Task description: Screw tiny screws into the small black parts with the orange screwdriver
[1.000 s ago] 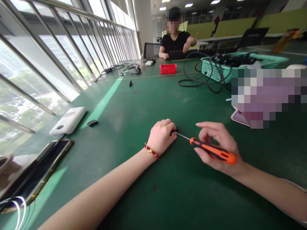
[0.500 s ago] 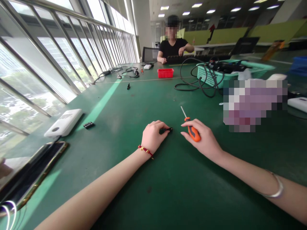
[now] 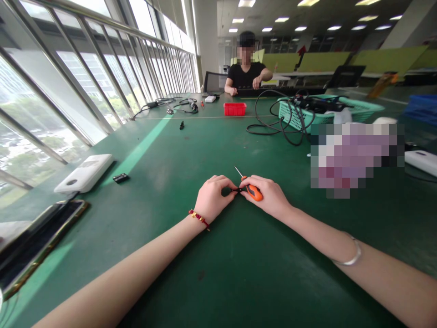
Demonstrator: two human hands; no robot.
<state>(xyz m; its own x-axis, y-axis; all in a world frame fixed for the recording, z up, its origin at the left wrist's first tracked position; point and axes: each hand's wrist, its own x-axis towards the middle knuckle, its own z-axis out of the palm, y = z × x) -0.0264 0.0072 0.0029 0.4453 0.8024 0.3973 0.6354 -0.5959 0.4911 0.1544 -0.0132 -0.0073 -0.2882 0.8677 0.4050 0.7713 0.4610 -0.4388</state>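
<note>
On the green table (image 3: 218, 150), my left hand (image 3: 211, 198) pinches a small black part (image 3: 235, 190) with its fingers closed on it. My right hand (image 3: 268, 197) meets it from the right, fingertips touching the same part. That hand also keeps an orange-handled screwdriver (image 3: 252, 191) tucked in its fingers, the thin metal shaft pointing up and away to the left. A red bead bracelet is on my left wrist, a silver bangle on my right.
A white device (image 3: 83, 173) and a small black piece (image 3: 120, 177) lie at left, a phone (image 3: 37, 241) nearer. A red tray (image 3: 234, 108), a teal basket (image 3: 327, 111) with black cables and loose parts sit farther off. Another person (image 3: 246, 73) works at the far end.
My right hand turned the screwdriver away from the part, shaft now pointing up, and moved left until its fingertips joined my left hand on the black part. The view shifted slightly.
</note>
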